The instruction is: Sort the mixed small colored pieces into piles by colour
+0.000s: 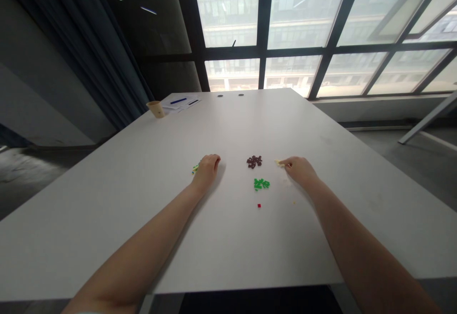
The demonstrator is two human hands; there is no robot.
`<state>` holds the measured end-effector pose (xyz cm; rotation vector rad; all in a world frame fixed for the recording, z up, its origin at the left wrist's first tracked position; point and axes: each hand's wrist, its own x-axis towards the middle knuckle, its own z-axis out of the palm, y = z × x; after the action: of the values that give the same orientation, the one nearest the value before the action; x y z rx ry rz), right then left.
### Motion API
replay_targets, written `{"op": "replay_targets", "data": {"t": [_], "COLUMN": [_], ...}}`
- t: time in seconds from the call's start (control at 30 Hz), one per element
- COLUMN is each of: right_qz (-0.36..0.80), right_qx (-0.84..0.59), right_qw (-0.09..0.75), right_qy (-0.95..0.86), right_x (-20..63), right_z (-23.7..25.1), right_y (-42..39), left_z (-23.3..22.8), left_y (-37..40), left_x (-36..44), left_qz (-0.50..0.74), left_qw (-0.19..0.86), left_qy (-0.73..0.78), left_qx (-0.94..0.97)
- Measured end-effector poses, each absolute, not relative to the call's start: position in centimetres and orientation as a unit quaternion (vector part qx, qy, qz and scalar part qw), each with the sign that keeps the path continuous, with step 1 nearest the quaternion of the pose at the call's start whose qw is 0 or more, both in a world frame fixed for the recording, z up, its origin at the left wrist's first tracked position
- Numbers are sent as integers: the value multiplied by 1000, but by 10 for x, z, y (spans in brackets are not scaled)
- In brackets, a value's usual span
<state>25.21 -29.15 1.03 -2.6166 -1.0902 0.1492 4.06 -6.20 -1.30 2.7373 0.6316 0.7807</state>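
Left hand point(207, 166), middle of the frame, is curled knuckles-down on the table point(143, 199), fingers closed over small yellow-green bits point(195, 168) peeking out at its left edge. Right hand point(299, 168), right of centre, pinches a pale yellow piece point(277, 162) at its fingertips, just above the tabletop. Between the hands sits a dark maroon pile point(254, 161); just below it a green pile point(261, 184), and lower still a lone red piece point(259, 205). Far off, upper left of the table, a paper cup point(156, 108) stands beside papers point(180, 102) with a blue pen point(178, 100).
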Motion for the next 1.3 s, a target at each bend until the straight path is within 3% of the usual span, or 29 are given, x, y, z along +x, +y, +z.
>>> {"op": "replay_targets", "data": {"t": [0.27,0.43,0.57,0.9,1.3], "right_qz": [6,-10,-19,-31,1], "right_qx": [-786,-699,-697,-696,-722], "right_qw": [361,420,423,417,392], "right_qy": [-501,-579,-579,-584,-570], "right_x": [208,179,173,173,175], "right_z": [28,23,15,13,19], "right_y": [-279,-269,-264,-263,-265], "left_z": [0,-2,-1,-2,-3], "left_y": [-112,-129,-132,-133,-131], "left_x": [45,46,45,44,46], "left_qz": [350,358,356,373,358], "left_qw": [302,298,243,219,251], "left_qy": [139,72,30,26,48], "left_qx": [876,882,902,901,898]}}
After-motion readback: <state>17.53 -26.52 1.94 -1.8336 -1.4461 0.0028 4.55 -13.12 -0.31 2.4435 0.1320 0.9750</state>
